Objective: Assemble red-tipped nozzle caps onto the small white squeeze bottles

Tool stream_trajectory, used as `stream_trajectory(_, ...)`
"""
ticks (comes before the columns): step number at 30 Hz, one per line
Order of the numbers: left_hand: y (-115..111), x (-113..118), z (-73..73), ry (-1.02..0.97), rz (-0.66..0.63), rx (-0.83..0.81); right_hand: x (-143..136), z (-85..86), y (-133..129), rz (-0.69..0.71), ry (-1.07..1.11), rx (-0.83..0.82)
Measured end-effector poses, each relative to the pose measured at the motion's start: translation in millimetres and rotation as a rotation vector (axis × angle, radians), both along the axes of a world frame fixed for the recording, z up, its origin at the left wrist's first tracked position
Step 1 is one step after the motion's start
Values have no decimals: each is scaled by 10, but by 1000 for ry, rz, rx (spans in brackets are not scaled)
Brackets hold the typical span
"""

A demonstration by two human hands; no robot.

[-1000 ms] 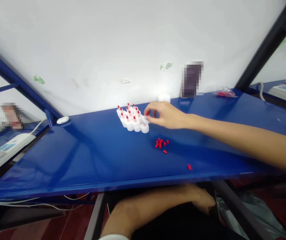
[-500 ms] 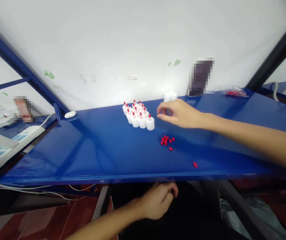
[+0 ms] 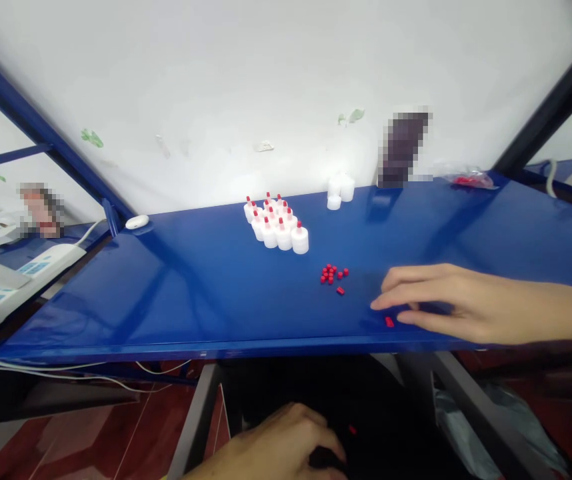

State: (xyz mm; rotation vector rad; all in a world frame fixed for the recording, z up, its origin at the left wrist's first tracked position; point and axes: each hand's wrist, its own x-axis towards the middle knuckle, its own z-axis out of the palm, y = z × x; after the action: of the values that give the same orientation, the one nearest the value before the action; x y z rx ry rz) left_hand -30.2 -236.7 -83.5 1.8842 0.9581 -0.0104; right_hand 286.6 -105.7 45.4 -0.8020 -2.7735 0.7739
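Observation:
My right hand (image 3: 446, 303) is low over the front right of the blue table (image 3: 191, 287), thumb and fingers apart. Between its fingertips and thumb lies a small red cap (image 3: 389, 321), which I cannot see it touching. To the left are several loose red caps (image 3: 329, 274) in a cluster, with a longer red piece (image 3: 341, 291) just in front. Farther back, several white bottles with red-tipped nozzles (image 3: 279, 227) stand close together. My left hand (image 3: 291, 443) hangs below the table edge over dark clothing, loosely curved, a gap showing between fingers and thumb and nothing visible in it.
White containers (image 3: 341, 190) stand against the wall near a blurred dark object (image 3: 403, 150). A clear bag with red pieces (image 3: 471, 179) lies at the back right. At the left are a white earphone case (image 3: 137, 222) and a power strip (image 3: 26, 283). A red bit (image 3: 353, 430) rests on the dark clothing.
My right hand has left the white containers at the back and come forward to the single red cap. A small white piece now shows there. My left hand has dropped lower.

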Motion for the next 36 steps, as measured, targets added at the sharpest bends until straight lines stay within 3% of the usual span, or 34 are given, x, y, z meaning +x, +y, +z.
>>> stream_trajectory(5, 92, 175, -62, 24, 45, 86, -15, -74, -3, 20, 5, -33)
stream_trajectory(10, 254, 431, -61, 234, -147, 235, -29, -141, 23, 35, 13, -25)
stream_trajectory(16, 275, 540, -119, 340, -389, 439, -177, -230, 175, 22, 51, 113)
stream_trajectory(19, 252, 574, 149, 210, -477, 614, -290, -263, 316, 2, 48, 179)
stream_trajectory(22, 351, 574, 685, 22, -509, 824, -375, -222, 442, 12, 33, 250)
stream_trajectory(24, 549, 540, 1018, 12, -377, 922, -393, -157, 535, -13, 46, 337)
stream_trajectory(26, 832, 489, 1203, 63, -231, 1015, -373, -86, 666, -103, 47, 442)
stream_trajectory(28, 1128, 440, 1222, 124, -186, 1038, -322, -34, 846, -257, 30, 510)
stream_trajectory(31, 1436, 392, 1090, 151, -235, 1094, -234, -35, 1164, -458, 20, 462)
stream_trajectory(33, 1516, 373, 1011, 130, -224, 1111, -209, -92, 1347, -472, -31, 456)
stream_trajectory(36, 1527, 349, 976, 49, -170, 1062, -263, -213, 1505, -447, -156, 594)
